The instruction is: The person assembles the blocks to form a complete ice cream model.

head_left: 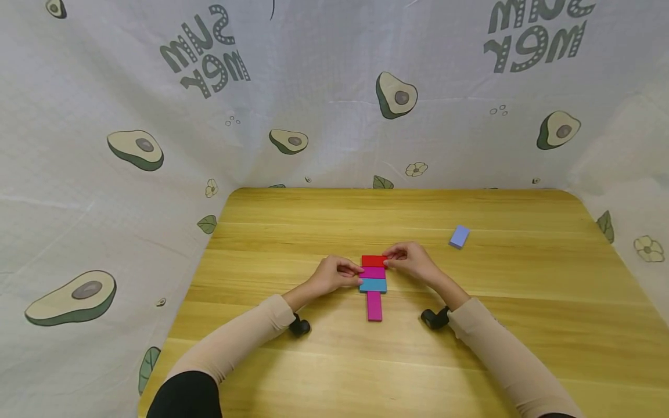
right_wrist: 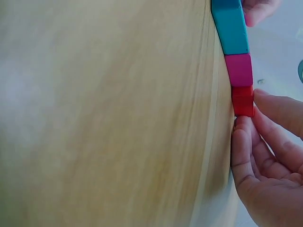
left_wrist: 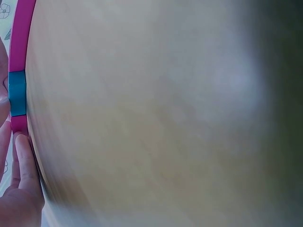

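Observation:
In the head view, a red block point(head_left: 372, 260), a magenta block point(head_left: 372, 272) and a blue block point(head_left: 373, 285) lie crosswise, stacked edge to edge. An upright magenta block point(head_left: 374, 306) touches the blue one from below. My right hand point(head_left: 415, 264) pinches the red block's right end; the right wrist view shows fingertips on the red block point(right_wrist: 243, 101) too. My left hand point(head_left: 329, 275) touches the left ends of the crosswise magenta and blue blocks with fairly straight fingers. The left wrist view shows the blue block point(left_wrist: 17, 93) between magenta pieces.
A lavender block point(head_left: 459, 237) lies apart at the back right of the wooden table point(head_left: 292, 226). Behind the table hangs a pale cloth point(head_left: 334, 69) printed with avocados. Dark wrist-worn devices hang beneath both sleeves.

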A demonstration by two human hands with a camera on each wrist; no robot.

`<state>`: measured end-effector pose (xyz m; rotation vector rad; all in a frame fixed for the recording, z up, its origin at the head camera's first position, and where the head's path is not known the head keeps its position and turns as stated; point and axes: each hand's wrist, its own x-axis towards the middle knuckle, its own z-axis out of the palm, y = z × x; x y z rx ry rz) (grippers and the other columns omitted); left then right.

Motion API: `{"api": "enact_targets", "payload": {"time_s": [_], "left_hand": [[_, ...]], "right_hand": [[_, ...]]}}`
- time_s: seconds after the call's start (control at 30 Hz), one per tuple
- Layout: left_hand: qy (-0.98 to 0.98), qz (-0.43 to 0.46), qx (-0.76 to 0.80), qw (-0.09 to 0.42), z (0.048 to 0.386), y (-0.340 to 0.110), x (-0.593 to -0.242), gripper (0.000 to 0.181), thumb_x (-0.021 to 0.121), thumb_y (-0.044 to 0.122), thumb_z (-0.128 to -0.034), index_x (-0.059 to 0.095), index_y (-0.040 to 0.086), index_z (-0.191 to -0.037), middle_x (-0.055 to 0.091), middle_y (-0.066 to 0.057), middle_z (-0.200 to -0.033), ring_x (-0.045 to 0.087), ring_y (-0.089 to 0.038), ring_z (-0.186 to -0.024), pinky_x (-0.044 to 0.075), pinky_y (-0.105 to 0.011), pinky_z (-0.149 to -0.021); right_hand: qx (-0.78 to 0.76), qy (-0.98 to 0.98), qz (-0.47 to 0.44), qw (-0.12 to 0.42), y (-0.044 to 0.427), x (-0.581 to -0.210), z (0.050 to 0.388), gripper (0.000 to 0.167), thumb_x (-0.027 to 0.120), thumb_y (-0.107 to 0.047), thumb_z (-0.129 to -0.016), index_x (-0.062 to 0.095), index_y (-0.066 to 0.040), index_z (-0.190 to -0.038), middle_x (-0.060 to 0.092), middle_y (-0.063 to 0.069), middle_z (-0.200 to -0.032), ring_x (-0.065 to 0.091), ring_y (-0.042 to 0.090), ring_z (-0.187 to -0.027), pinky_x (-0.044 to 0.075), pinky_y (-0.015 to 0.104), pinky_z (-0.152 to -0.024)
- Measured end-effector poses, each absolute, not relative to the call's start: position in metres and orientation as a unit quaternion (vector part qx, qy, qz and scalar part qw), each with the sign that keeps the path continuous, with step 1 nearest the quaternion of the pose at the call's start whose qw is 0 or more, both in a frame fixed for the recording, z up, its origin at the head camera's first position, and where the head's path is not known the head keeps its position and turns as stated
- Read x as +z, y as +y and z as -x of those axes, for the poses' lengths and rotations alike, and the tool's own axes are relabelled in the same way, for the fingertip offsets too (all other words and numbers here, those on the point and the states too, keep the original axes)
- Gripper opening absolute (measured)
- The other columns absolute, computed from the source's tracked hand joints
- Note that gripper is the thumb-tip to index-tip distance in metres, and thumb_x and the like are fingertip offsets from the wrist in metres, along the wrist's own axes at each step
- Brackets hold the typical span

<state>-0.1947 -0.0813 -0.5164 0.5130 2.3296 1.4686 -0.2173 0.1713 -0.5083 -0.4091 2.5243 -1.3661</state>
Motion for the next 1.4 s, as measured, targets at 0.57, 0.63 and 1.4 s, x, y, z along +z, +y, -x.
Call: {"api": "enact_targets", "payload": {"time_s": [0.57, 0.63, 1.4], "left_hand": [[0.822, -0.174, 0.515, 0.169, 0.1965, -0.0807, -0.5148, 0.022, 0.082, 0.011, -0.084, 0.079, 0.003, -0.104, 0.074, -0.006, -0.101, 0.066, -0.009, -0.085, 0.055, -0.021, -0.078], [0.823, -0.173, 0.515, 0.168, 0.1971, -0.0805, -0.5153, 0.021, 0.082, 0.011, -0.084, 0.079, 0.004, -0.104, 0.074, -0.005, -0.101, 0.066, -0.01, -0.085, 0.055, -0.021, -0.077], [0.812, -0.177, 0.527, 0.177, 0.1924, -0.0808, -0.5116, 0.023, 0.079, 0.005, -0.0854, 0.076, -0.004, -0.107, 0.072, -0.018, -0.104, 0.067, -0.029, -0.093, 0.054, -0.019, -0.076]], "right_hand": [[-0.456, 0.87, 0.144, 0.119, 0.1686, -0.505, 0.2195, 0.018, 0.071, -0.006, -0.092, 0.072, 0.006, -0.106, 0.068, 0.01, -0.091, 0.059, 0.022, -0.083, 0.051, 0.03, -0.073], [-0.458, 0.869, 0.145, 0.119, 0.1689, -0.5051, 0.2202, 0.019, 0.071, -0.006, -0.092, 0.072, 0.006, -0.106, 0.068, 0.01, -0.091, 0.059, 0.022, -0.083, 0.051, 0.031, -0.073], [-0.462, 0.866, 0.152, 0.12, 0.1679, -0.5086, 0.2197, 0.018, 0.072, -0.005, -0.091, 0.072, 0.006, -0.106, 0.068, 0.009, -0.089, 0.059, 0.022, -0.081, 0.05, 0.029, -0.071]]}}
